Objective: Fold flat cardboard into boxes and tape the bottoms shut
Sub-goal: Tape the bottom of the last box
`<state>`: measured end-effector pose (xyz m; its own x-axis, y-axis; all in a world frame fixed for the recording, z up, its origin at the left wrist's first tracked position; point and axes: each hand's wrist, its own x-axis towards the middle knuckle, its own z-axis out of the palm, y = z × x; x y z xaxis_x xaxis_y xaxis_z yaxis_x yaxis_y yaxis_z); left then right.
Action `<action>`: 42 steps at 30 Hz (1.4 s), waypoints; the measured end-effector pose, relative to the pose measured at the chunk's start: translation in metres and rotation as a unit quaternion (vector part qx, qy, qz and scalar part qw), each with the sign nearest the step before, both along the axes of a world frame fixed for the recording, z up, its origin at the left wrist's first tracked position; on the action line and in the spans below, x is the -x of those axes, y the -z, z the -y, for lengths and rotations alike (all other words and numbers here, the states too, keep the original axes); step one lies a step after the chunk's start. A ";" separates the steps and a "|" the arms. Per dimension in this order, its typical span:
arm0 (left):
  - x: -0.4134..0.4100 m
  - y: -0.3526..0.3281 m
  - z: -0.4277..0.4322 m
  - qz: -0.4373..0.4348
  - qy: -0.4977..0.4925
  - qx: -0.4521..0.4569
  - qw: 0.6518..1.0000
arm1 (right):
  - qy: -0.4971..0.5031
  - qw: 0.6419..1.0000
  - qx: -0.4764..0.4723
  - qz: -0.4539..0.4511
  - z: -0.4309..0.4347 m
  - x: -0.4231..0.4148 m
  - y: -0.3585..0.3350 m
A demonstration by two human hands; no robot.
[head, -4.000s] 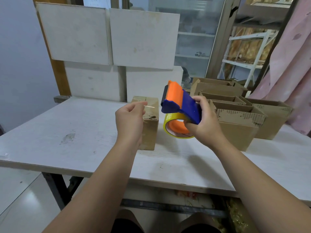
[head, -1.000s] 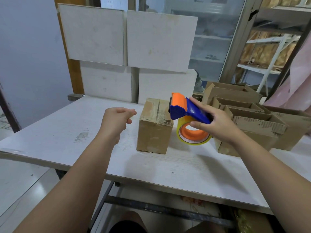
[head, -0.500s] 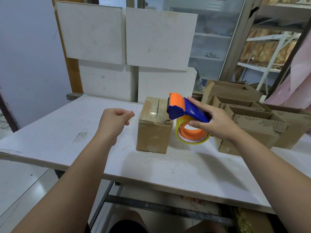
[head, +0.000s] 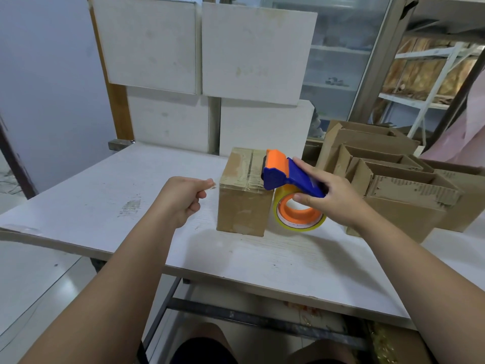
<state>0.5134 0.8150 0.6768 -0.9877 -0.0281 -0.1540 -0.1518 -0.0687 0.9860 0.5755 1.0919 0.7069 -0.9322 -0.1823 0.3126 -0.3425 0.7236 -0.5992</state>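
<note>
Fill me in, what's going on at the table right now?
A person is taping a small cardboard box that stands on the white table. The right hand grips a blue and orange tape dispenser, its head at the box's top right edge. The left hand pinches the end of the clear tape just left of the box. Several open boxes stand to the right.

Blue-and-orange tape dispenser, yellow roll, brown box, white table.
</note>
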 end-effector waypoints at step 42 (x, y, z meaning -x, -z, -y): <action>-0.027 0.036 -0.050 -0.439 -0.083 0.426 0.787 | -0.002 0.995 0.081 0.051 0.001 0.008 0.008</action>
